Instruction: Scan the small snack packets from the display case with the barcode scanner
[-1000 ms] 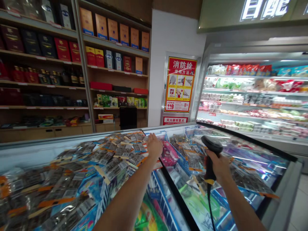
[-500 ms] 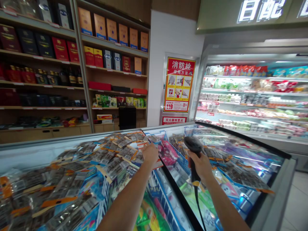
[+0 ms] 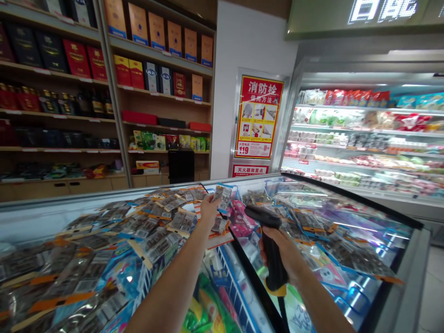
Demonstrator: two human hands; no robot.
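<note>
My left hand (image 3: 209,209) reaches over the chest freezer (image 3: 398,273) and pinches a small clear packet (image 3: 222,198) with dark contents, lifted a little above the heap of similar packets (image 3: 145,226). My right hand (image 3: 281,252) grips the handle of a black barcode scanner (image 3: 267,231). The scanner's head points left toward the lifted packet, a short gap away. Its cable (image 3: 281,314) hangs down past my wrist.
The freezer's glass lid (image 3: 312,217) covers packaged goods on the right; its left half is piled with packets. Wooden shelves (image 3: 114,92) of boxed goods stand behind. A red fire-hydrant poster (image 3: 258,118) hangs on the wall, and an open chilled cabinet (image 3: 364,143) is at right.
My left hand has closed on a packet and raised it off the pile. My right hand has swung the scanner leftward and lower, toward that packet.
</note>
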